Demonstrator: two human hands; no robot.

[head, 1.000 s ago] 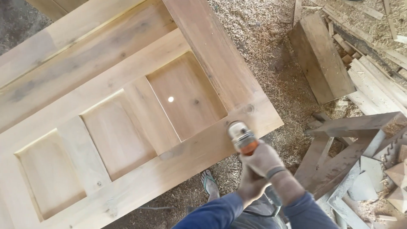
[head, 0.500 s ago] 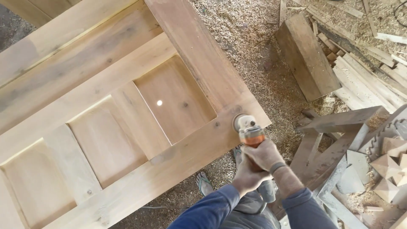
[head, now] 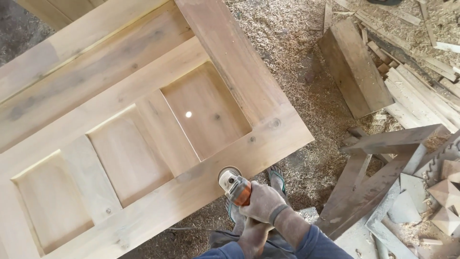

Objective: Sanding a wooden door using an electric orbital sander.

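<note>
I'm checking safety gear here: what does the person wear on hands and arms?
Both hands are in dusty grey-beige work gloves: the right hand in front, the left hand behind it. Blue sleeves are pushed up, leaving the right forearm bare. No watch or other markings show.

Pale tan wooden door (head: 143, 120) with darker brown grain streaks and small knots fills the left of the frame. The grinder (head: 235, 186) at lower centre is orange and grey. Both hands wear grey-beige gloves; sleeves are blue. The sawdust floor (head: 297, 52) is yellowish-brown.

Sawdust-strewn floor (head: 297, 52), loose planks (head: 421, 96) and timber offcuts (head: 378, 168) in daylight.
</note>
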